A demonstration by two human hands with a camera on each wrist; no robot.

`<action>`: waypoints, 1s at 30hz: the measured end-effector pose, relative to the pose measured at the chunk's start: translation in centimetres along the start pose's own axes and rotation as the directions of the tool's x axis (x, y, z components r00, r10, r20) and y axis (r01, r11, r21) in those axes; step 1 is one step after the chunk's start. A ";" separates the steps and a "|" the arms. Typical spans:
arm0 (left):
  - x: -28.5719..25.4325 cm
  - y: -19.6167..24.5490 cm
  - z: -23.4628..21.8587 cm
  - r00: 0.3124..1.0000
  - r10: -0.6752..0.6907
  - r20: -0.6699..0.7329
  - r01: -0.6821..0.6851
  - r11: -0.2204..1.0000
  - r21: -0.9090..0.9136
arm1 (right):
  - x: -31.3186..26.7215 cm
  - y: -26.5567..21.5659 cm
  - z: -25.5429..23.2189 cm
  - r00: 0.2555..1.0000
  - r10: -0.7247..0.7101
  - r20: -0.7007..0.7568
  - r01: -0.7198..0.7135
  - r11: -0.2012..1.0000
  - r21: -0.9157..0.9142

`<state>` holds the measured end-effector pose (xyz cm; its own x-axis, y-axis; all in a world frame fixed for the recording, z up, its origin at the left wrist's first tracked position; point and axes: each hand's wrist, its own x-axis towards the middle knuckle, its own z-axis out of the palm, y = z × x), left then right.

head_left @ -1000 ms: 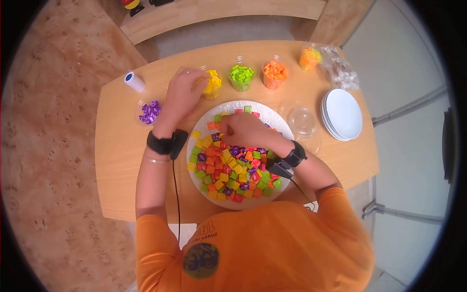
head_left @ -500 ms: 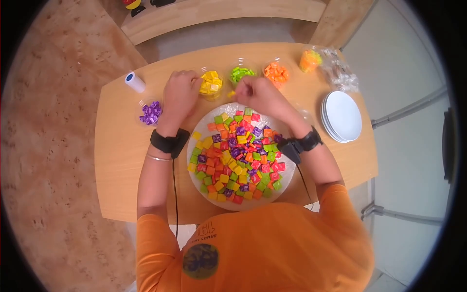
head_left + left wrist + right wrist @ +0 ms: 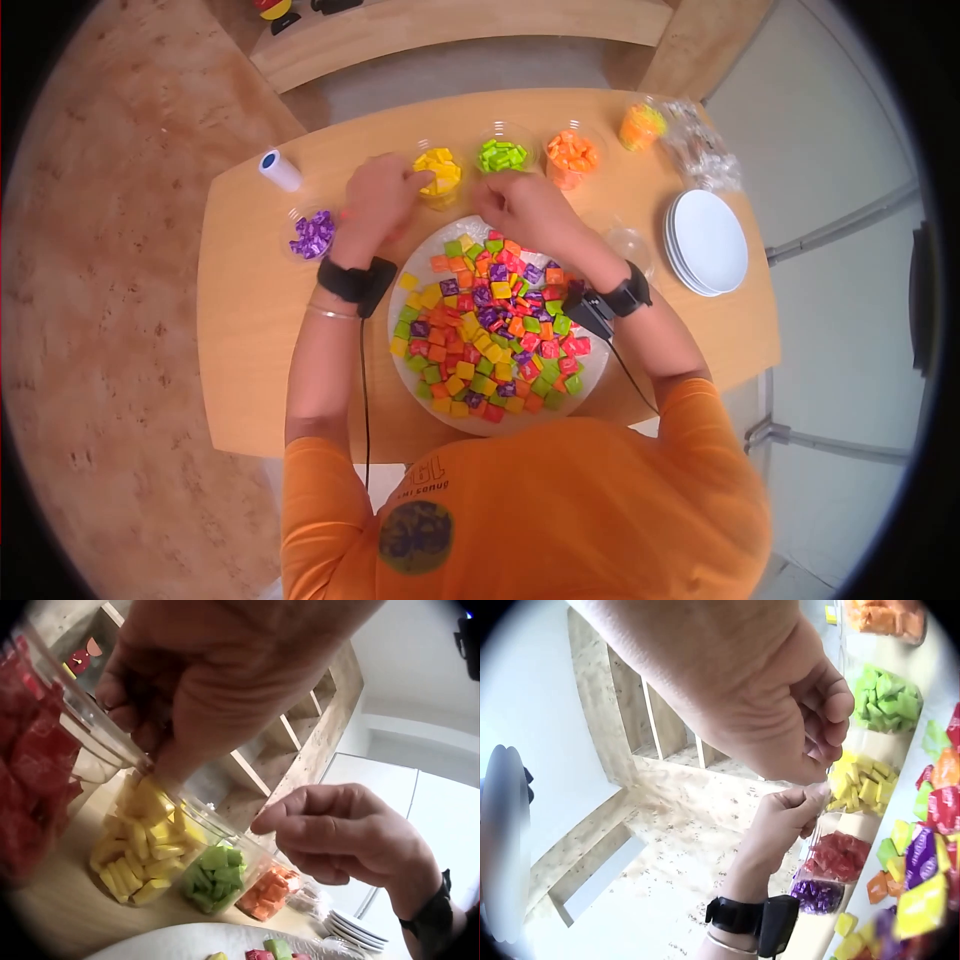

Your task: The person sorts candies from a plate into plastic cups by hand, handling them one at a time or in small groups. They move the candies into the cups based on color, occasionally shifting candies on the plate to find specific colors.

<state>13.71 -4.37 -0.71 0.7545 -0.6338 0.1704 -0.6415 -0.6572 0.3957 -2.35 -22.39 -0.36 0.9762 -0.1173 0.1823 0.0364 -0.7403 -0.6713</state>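
My left hand (image 3: 383, 197) pinches the rim of a clear cup of yellow wrapped candies (image 3: 438, 172), its thumb at the edge in the left wrist view. My right hand (image 3: 349, 836) hovers just right of that cup, fingers loosely bent and no candy showing between them. Below both hands lies a round white tray (image 3: 590, 390) heaped with yellow, green, orange, red and purple candies (image 3: 490, 330). A cup of red candies (image 3: 836, 856) stands beside the yellow one, mostly hidden under my left hand in the head view.
Cups of green candies (image 3: 502, 155), orange candies (image 3: 571, 152) and purple candies (image 3: 312, 234) line the table. A white roll (image 3: 280, 171) stands back left. To the right are stacked white plates (image 3: 708, 242), a clear container (image 3: 630, 248), another cup (image 3: 641, 126) and a plastic bag (image 3: 700, 150).
My right hand rose from the candy heap with a yellow candy, then moved left to the yellow cup; that candy no longer shows in it. My left hand stays by the cup.
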 end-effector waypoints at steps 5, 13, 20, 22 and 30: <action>-0.1 -1.3 -0.9 0.995 0.069 0.076 -0.061 0.993 -0.104 | -3.4 1.7 0.1 0.999 0.035 0.015 -0.034 0.999 -0.038; 2.1 -1.2 -0.3 0.969 0.243 -0.045 -0.247 0.961 -0.122 | -5.1 1.1 -0.5 0.999 0.046 0.030 -0.047 0.999 0.027; -4.8 2.9 -2.8 0.942 0.322 -0.090 -0.334 0.916 -0.224 | -9.1 0.9 -1.0 0.992 0.089 0.087 -0.097 0.991 0.095; -8.2 3.1 -3.1 0.955 0.296 0.015 -0.283 0.928 -0.244 | -10.2 1.0 -1.2 0.992 0.074 0.102 -0.084 0.991 0.103; -19.1 1.7 -2.8 0.980 -0.001 0.199 0.021 0.995 -0.097 | -16.2 1.9 -4.2 0.970 0.212 0.120 -0.219 0.974 0.052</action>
<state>-1.37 7.77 -0.76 0.7125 -0.7015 -0.0131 -0.6092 -0.6277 0.4846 -19.00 -24.70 -1.56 0.9803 -0.1907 -0.0518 -0.1672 -0.6608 -0.7317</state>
